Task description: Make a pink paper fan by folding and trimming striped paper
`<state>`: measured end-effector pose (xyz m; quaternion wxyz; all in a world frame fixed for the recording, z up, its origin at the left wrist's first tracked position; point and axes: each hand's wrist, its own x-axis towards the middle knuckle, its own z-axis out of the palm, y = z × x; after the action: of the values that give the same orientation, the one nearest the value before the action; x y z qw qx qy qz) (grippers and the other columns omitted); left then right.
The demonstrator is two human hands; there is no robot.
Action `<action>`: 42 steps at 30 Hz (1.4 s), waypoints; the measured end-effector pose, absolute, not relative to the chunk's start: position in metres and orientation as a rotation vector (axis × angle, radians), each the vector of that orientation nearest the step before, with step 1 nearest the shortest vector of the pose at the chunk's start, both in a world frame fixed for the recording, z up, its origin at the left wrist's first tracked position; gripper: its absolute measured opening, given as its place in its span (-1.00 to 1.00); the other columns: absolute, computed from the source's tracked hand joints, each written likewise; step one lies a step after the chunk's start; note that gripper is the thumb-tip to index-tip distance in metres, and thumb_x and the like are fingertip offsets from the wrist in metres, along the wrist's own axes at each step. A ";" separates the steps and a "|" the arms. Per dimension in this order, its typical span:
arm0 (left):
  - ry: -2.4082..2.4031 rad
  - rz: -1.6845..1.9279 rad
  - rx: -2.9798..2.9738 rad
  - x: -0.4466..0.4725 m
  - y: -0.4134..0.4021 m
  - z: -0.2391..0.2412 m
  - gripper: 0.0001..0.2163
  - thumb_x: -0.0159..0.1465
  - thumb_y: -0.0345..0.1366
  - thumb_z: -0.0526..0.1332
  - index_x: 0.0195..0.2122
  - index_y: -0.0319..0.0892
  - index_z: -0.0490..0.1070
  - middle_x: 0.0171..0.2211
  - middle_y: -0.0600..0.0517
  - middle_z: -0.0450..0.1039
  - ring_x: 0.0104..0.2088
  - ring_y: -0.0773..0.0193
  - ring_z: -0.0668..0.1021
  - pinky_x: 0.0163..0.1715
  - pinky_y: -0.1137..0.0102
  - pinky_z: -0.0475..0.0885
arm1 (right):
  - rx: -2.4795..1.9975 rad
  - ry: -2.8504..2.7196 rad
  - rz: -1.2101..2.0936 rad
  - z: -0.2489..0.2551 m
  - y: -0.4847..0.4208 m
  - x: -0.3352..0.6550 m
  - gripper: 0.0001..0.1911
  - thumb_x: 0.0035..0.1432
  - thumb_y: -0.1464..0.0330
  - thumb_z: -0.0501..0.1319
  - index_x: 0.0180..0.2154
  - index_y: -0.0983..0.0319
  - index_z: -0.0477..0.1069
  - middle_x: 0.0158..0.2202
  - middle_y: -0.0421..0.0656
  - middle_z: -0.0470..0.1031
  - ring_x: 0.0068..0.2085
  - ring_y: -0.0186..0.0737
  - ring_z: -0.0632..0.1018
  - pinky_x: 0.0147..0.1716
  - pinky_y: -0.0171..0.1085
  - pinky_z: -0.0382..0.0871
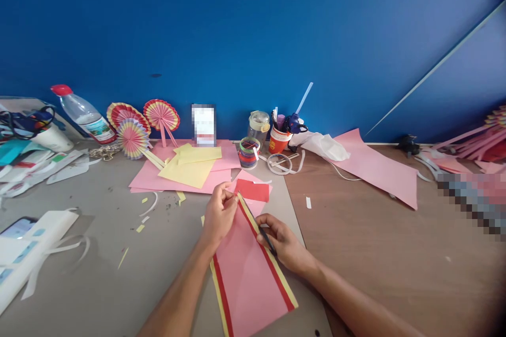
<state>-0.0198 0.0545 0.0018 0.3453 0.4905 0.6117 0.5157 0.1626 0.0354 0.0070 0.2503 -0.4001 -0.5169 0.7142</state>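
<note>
A pink sheet of paper [253, 279] with red and yellow strips along both long sides lies slanted in front of me. My left hand [220, 215] pinches its far end between thumb and fingers. Closed around dark-handled scissors [267, 239], my right hand [282, 239] rests at the right yellow border, the blades running along that edge towards the left fingertips. Just beyond the hands is a red piece of paper [253, 190] on pink paper. Yellow sheets [190, 168] lie on larger pink sheets [146, 176] farther back.
Folded paper fans [161, 116] lean at the back left beside a red-capped bottle [85, 116]. A phone [203, 125], a jar [259, 124], a spool of coloured thread [250, 152] and a red cup [279, 141] line the blue wall. Pink paper [379, 171] lies right; paper scraps dot the left.
</note>
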 end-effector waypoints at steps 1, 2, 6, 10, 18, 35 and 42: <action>1.591 1.341 1.272 -0.020 0.055 0.001 -0.69 0.19 -0.25 0.19 -0.03 -0.12 0.26 -0.50 0.16 0.35 -0.45 0.34 0.42 -0.33 0.43 0.30 | -1.091 -1.403 1.949 0.007 0.035 0.162 -0.63 0.01 0.11 0.29 -0.26 0.18 0.25 -0.54 -0.36 0.19 -0.58 -0.47 0.09 -0.58 -0.38 -0.04; 1.593 1.344 1.268 -0.020 0.055 0.001 -0.69 0.19 -0.26 0.20 -0.03 -0.12 0.27 -0.50 0.17 0.36 -0.45 0.34 0.42 -0.32 0.43 0.31 | -1.090 -1.397 1.954 0.008 0.035 0.162 -0.62 0.00 0.11 0.30 -0.26 0.18 0.25 -0.55 -0.36 0.19 -0.58 -0.47 0.09 -0.58 -0.38 -0.04; 1.611 1.353 1.277 -0.020 0.054 0.001 -0.69 0.19 -0.29 0.18 -0.03 -0.12 0.27 -0.49 0.16 0.37 -0.44 0.34 0.43 -0.30 0.42 0.32 | -1.110 -1.362 1.978 0.009 0.035 0.160 -0.58 -0.04 0.08 0.32 -0.27 0.18 0.24 -0.54 -0.35 0.23 -0.58 -0.48 0.13 -0.58 -0.39 0.01; 1.619 1.338 1.294 -0.022 0.055 0.000 -0.69 0.20 -0.30 0.16 -0.01 -0.14 0.24 -0.47 0.15 0.37 -0.42 0.34 0.43 -0.28 0.40 0.32 | -1.130 -1.324 1.992 0.012 0.035 0.160 -0.53 -0.06 0.03 0.33 -0.27 0.18 0.23 -0.57 -0.38 0.18 -0.59 -0.48 0.10 -0.59 -0.40 -0.01; 1.618 1.331 1.269 -0.021 0.055 0.004 -0.68 0.22 -0.27 0.16 -0.01 -0.15 0.23 -0.49 0.17 0.34 -0.45 0.35 0.42 -0.30 0.41 0.31 | -1.004 -1.301 2.022 0.019 0.035 0.163 -0.49 -0.06 -0.03 0.32 -0.29 0.19 0.24 -0.59 -0.40 0.10 -0.58 -0.49 0.06 -0.58 -0.40 -0.06; 1.638 1.331 1.308 -0.021 0.054 -0.001 -0.68 0.20 -0.30 0.15 -0.01 -0.12 0.24 -0.48 0.16 0.37 -0.43 0.34 0.43 -0.28 0.42 0.33 | -1.120 -1.381 1.974 0.009 0.036 0.162 -0.61 -0.02 0.14 0.30 -0.24 0.21 0.24 -0.52 -0.35 0.25 -0.57 -0.50 0.13 -0.58 -0.41 0.02; 1.657 1.339 1.338 -0.021 0.053 0.002 -0.69 0.20 -0.31 0.16 -0.02 -0.13 0.26 -0.49 0.15 0.37 -0.43 0.33 0.45 -0.28 0.40 0.35 | -1.184 -1.357 1.984 0.010 0.035 0.159 -0.59 -0.04 0.11 0.29 -0.24 0.20 0.24 -0.53 -0.35 0.27 -0.58 -0.49 0.15 -0.58 -0.41 0.06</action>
<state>-0.0206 0.0531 0.0017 0.3078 0.5060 0.6268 0.5063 0.1592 0.0355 0.0101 0.2289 -0.4302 -0.4929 0.7209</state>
